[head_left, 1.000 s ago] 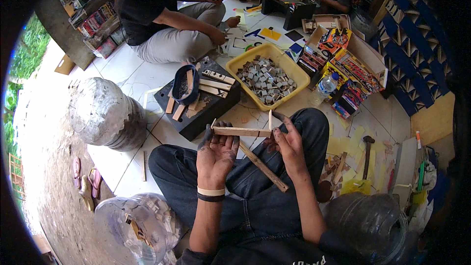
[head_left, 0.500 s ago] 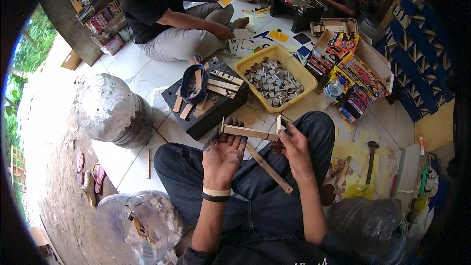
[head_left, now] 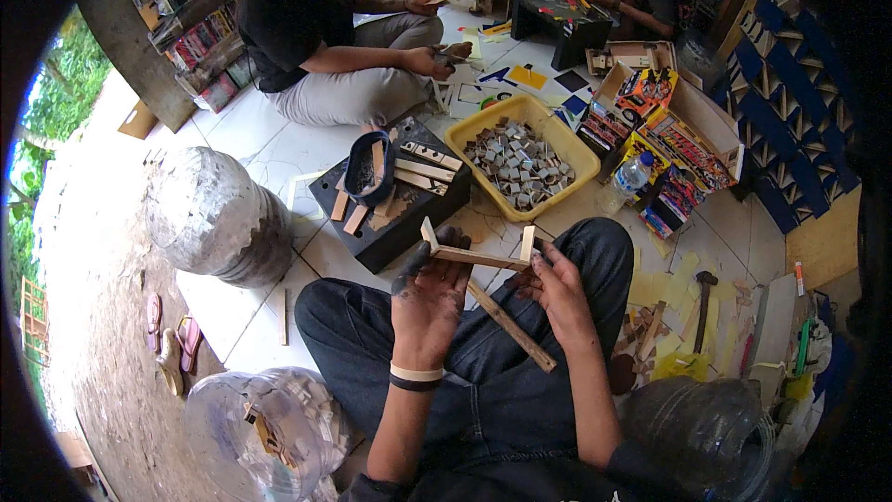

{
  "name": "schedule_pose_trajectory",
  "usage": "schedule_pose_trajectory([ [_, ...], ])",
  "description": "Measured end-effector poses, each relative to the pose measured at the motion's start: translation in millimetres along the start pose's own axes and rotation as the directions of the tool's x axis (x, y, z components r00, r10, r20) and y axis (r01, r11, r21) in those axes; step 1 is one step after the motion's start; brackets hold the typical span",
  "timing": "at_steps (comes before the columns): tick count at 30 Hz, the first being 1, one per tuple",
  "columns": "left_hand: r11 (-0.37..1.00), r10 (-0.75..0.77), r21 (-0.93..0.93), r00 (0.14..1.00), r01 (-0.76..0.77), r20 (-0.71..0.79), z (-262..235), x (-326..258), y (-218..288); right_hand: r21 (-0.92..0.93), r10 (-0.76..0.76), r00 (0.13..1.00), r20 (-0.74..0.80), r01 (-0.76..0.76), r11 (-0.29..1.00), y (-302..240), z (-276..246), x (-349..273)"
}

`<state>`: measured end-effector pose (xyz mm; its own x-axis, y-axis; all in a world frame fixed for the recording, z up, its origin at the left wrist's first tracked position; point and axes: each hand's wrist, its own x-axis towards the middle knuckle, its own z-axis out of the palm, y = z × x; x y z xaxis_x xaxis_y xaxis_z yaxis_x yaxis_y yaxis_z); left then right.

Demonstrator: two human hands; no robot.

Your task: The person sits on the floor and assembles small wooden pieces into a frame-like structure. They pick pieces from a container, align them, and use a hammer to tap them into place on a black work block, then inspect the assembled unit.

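Observation:
A small frame of thin wooden sticks [head_left: 478,256] is held over my lap, a short upright piece at each end of its cross stick. My left hand [head_left: 429,293], fingers stained dark, grips its left end. My right hand [head_left: 557,290] holds the right end by the upright piece. A longer wooden strip [head_left: 511,327] runs diagonally below, between my hands across my thigh. I sit cross-legged in dark trousers on a white tiled floor.
A black box [head_left: 390,209] with wooden strips and a dark bowl lies ahead; a yellow tray [head_left: 520,163] of small grey blocks beside it. Big clear jugs [head_left: 218,218], [head_left: 265,432], [head_left: 706,428] stand around. A hammer [head_left: 703,293], water bottle [head_left: 627,181], and seated people [head_left: 325,46] are nearby.
My view has tilted slightly. Both hands have kept hold of the stick frame and raised it a little; my right fingers shifted on the right upright piece.

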<state>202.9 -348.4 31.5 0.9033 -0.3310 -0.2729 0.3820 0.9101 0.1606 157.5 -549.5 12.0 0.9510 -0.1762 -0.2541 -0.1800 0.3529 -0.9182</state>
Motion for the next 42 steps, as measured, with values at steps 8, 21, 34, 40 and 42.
schedule_pose_trajectory([
  [8, 0.97, 0.028, 0.239, 0.993, -0.055, 0.116, 13.4, -15.0, -21.9, -0.059, 0.034, 0.999, 0.006, -0.034, 0.998, 8.8, -3.5, 9.8],
  [21, 0.848, 0.093, 0.484, 0.959, -0.217, 0.267, 13.3, -15.1, -29.7, -0.183, -0.013, 1.0, 0.024, 0.017, 0.983, 11.0, 0.6, 8.9],
  [34, 0.724, 0.235, 0.558, 0.906, -0.406, 0.353, 22.5, 3.3, -1.6, -0.31, 0.031, 0.993, 0.116, 0.006, 0.951, 13.8, 9.5, 0.4],
  [40, 0.783, 0.273, 0.523, 0.942, -0.337, 0.197, 19.5, 6.4, 11.9, -0.325, 0.026, 0.995, 0.092, 0.005, 0.946, 13.5, 6.0, 1.6],
  [42, 0.814, 0.262, 0.488, 0.949, -0.314, 0.174, 17.0, 9.3, 14.4, -0.365, 0.015, 0.996, 0.093, 0.02, 0.931, 14.6, 5.9, 1.8],
])
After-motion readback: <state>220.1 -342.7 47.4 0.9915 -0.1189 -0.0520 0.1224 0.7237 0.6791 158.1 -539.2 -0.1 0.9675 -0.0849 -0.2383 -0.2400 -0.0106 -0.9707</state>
